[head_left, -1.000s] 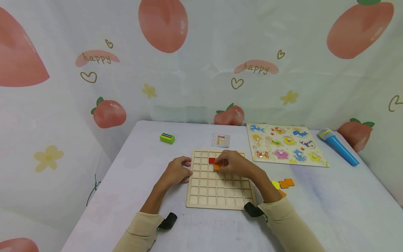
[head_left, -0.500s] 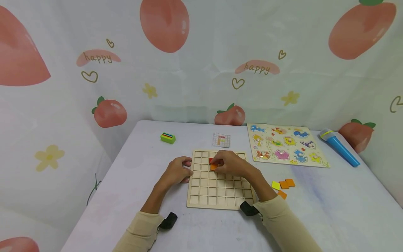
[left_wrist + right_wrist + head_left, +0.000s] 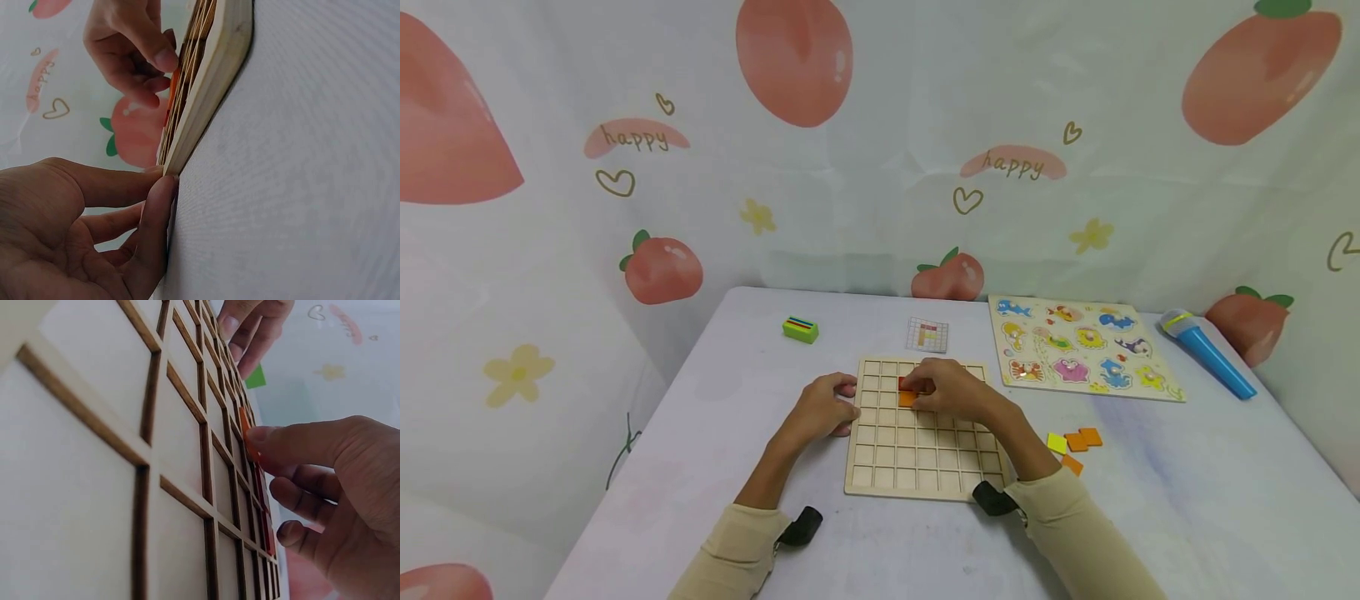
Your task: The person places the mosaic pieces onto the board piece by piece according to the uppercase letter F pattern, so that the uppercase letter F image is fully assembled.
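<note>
A wooden grid board (image 3: 887,467) lies on the table, divided into square cells. My left hand (image 3: 822,407) holds its left edge, with thumb and forefinger pinching the rim in the left wrist view. Over the upper middle of the board, my right hand (image 3: 951,387) pinches an orange square tile (image 3: 907,400) between thumb and fingers. The tile sits at a cell just below a red tile (image 3: 903,383), which my fingers partly cover. In the right wrist view, the orange tile (image 3: 248,433) stands slightly proud of the grid, beside red tiles (image 3: 269,532).
Several loose orange tiles (image 3: 1091,437) and a yellow tile (image 3: 1057,442) lie right of the board. Behind it is a small printed grid card (image 3: 927,335). A green block (image 3: 801,329), an animal puzzle board (image 3: 1086,346) and a blue toy microphone (image 3: 1210,354) stand farther back.
My right hand has moved the orange tile slightly left, under the red tile, and it now lies flatter at the cell. My left hand has stayed at the board's edge.
</note>
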`<state>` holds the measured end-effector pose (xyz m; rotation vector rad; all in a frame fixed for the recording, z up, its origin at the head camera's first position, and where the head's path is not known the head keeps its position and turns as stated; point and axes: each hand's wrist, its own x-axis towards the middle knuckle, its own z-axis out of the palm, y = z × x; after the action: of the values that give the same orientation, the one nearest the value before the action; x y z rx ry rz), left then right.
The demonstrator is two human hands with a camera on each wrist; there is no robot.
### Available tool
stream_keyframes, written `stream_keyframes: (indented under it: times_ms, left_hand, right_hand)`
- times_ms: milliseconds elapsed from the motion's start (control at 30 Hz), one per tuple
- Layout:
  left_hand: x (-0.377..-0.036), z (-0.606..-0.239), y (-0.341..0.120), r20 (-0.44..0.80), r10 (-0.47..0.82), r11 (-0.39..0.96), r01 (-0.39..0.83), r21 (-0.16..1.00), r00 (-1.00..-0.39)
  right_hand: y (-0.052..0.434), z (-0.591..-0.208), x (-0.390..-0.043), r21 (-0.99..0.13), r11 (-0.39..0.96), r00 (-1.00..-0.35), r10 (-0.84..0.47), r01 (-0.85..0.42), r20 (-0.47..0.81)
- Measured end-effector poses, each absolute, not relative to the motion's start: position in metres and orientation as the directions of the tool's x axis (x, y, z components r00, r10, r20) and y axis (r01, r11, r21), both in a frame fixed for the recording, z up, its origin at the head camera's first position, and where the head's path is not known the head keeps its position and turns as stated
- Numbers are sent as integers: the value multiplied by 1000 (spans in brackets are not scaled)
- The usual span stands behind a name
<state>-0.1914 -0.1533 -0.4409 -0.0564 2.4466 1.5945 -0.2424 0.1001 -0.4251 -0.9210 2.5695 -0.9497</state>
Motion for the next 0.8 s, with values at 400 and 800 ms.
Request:
stream_keyframes:
  times_ms: [400, 800]
  left_hand:
    - [-193, -442, -153, -217, 82, 418, -164, 893, -973]
    - [-192, -442, -153, -209, 75, 424, -158, 892, -975]
  right_hand:
    - [101, -423, -239, -665, 593, -782, -622, -455, -20]
    - [131, -422, -229, -662, 597, -795, -607, -453, -3]
